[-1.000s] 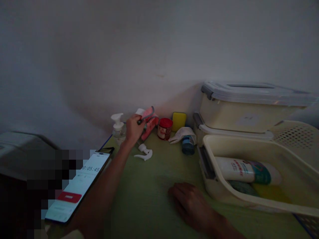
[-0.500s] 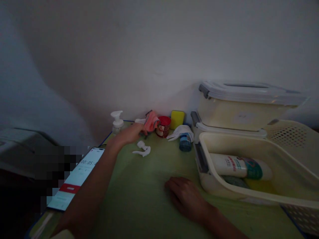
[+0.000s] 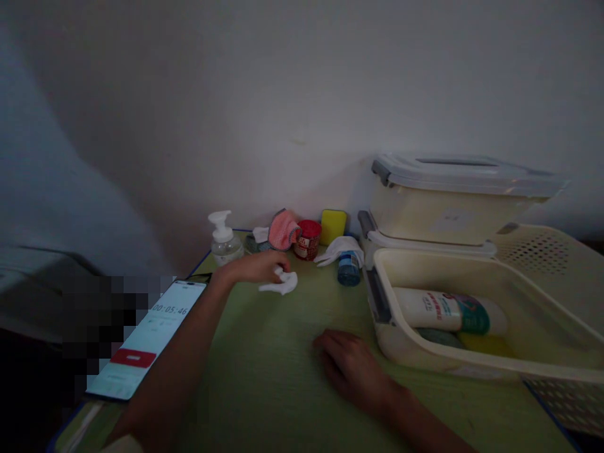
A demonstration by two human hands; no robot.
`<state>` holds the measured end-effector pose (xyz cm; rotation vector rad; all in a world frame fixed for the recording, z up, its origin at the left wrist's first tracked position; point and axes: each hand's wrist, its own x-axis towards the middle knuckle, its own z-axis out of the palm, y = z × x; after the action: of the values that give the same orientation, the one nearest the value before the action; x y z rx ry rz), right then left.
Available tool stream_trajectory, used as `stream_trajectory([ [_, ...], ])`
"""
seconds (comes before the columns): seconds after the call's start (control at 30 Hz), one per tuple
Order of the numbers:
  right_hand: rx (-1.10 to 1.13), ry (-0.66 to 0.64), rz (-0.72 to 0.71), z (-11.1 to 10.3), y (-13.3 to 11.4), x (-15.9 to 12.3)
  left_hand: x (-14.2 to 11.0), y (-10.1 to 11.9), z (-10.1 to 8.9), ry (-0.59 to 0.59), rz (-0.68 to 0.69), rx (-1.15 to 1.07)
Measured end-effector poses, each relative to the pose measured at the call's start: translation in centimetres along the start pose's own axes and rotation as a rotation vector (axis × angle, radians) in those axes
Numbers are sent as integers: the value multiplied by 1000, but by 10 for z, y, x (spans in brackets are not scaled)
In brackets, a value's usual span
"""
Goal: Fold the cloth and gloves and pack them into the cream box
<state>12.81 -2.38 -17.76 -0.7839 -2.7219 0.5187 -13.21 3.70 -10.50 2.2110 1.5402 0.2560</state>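
Note:
My left hand [image 3: 261, 267] reaches across the green table, its fingers closed on a crumpled white tissue-like piece [image 3: 285, 283]. Just behind that hand, a pink cloth [image 3: 283, 229] with a dark edge leans beside a red patterned tub [image 3: 307, 241]. A clear pump bottle [image 3: 227, 248] with a white top stands to the left of the hand. My right hand [image 3: 352, 362] rests on the table before the open bin, fingers loosely curled; whether anything is under them is hidden.
A cream bin [image 3: 453, 355] at right holds a white-and-green bottle [image 3: 448, 311]. Behind it is a lidded box [image 3: 434, 211]. A yellow block [image 3: 333, 226], a blue jar [image 3: 348, 269] and a white cloth [image 3: 343, 247] stand near the wall. A phone [image 3: 151, 336] lies at left.
My left hand has let go of the pink cloth by the red tub and come nearer, closing on the white tissue-like piece, which has shifted slightly right. My right hand stays in place.

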Motion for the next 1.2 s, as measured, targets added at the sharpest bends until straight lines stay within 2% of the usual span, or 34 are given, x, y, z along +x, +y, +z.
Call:
stream_trajectory([
  [0.2, 156, 212, 17, 1, 4, -1, -32, 42, -34, 228, 251, -222],
  [0.43, 223, 324, 18, -2, 0, -3, -55, 69, -40, 527, 506, -685],
  [0.6, 245, 492, 54, -3, -3, -6, -48, 75, -36, 651, 485, -943],
  [0.7, 251, 634, 130, -2, -4, -7, -42, 73, -32, 672, 419, -1004],
  [0.77, 250, 661, 145, -3, -5, -8, -39, 71, -29, 665, 385, -1049],
  [0.87, 368, 538, 125, -4, -10, -11, -37, 69, -27, 642, 373, -1137],
  [0.97, 618, 376, 113, -8, -18, -13, -34, 66, -23, 601, 391, -1195],
  [1.07, 1029, 250, 130, -11, -26, -11, -28, 64, -18, 536, 440, -1208],
  [1.13, 1349, 112, 130, -13, -29, -8, -25, 65, -14, 477, 480, -1195],
  [1.2, 1575, -39, 112, -15, -29, -7, -23, 67, -11, 425, 518, -1146],
])
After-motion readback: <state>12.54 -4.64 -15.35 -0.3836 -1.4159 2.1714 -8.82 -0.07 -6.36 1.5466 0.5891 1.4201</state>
